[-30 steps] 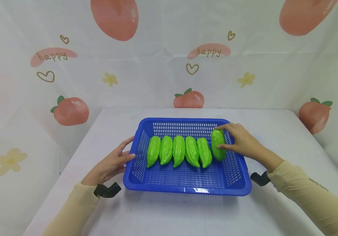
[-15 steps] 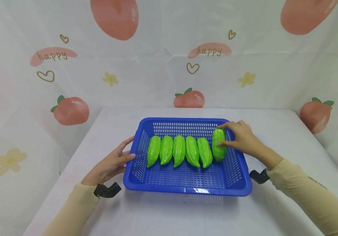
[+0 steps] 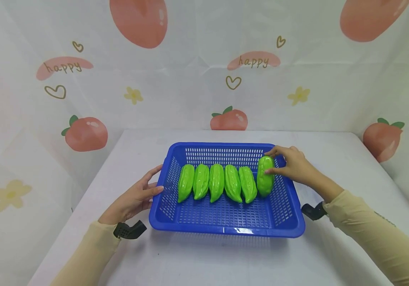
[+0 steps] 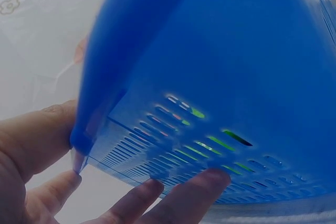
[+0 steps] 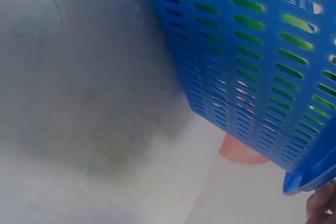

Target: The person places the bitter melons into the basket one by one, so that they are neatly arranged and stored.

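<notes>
A blue plastic basket point(image 3: 261, 231) with slotted walls stands on the table, holding several glossy green bitter melons point(image 3: 217, 182) side by side in a row. At its right end, my right hand point(image 3: 294, 165) pinches the rightmost bitter melon point(image 3: 265, 178) between thumb and fingers; this one stands more steeply, close to the right wall. My left hand point(image 3: 138, 196) grips the left side of the basket, thumb at the rim, fingertips point(image 4: 210, 182) against the slotted outer wall in the left wrist view. The right wrist view shows mostly the slotted outer wall point(image 5: 247, 51), green behind it.
A white-covered table point(image 3: 204, 262) lies under the basket. Behind and beside it hangs a white cloth point(image 3: 190, 91) printed with peaches, hearts and flowers. Black wrist cameras point(image 3: 131, 230) sit on both wrists, the right one point(image 3: 313, 211) near the basket's right side.
My right hand and the rightmost bitter melon have shifted slightly to the right, widening the gap to the row. The left hand and the basket look almost unmoved.
</notes>
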The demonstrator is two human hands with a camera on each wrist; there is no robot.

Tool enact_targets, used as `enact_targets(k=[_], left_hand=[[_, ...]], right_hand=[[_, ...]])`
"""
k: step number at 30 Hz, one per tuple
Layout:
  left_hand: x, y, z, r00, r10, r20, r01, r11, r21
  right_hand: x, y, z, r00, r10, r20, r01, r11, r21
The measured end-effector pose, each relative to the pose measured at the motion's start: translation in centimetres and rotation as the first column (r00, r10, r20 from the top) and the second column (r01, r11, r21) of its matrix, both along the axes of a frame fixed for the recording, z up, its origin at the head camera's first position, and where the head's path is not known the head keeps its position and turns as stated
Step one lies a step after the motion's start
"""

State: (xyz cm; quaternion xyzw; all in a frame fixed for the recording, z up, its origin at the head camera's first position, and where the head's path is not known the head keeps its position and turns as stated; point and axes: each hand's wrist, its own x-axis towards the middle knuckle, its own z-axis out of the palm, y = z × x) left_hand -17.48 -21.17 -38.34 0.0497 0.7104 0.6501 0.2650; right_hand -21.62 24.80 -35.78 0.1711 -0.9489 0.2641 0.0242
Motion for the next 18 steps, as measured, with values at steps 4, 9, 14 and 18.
enact_targets(k=[4, 9, 14, 18], left_hand=[[-0.01, 0.03, -0.04, 1.0, 0.014, 0.008, -0.014, 1.0, -0.003], [-0.02, 0.13, -0.02, 1.0, 0.014, 0.007, -0.014, 1.0, -0.005], [-0.04, 0.16, -0.04, 1.0, 0.017, 0.006, -0.017, 1.0, -0.012], [-0.07, 0.13, -0.01, 1.0, 0.016, 0.0, -0.016, 1.0, -0.015]], right_hand=[[-0.09, -0.02, -0.05, 1.0, 0.012, 0.021, -0.012, 1.0, 0.009], [-0.23, -0.09, -0.39, 1.0, 0.021, 0.018, -0.021, 0.999, 0.034], [-0.2, -0.24, -0.53, 1.0, 0.007, 0.01, -0.008, 0.997, 0.074], [-0.15, -0.35, -0.54, 1.0, -0.006, -0.008, 0.006, 0.994, 0.107]])
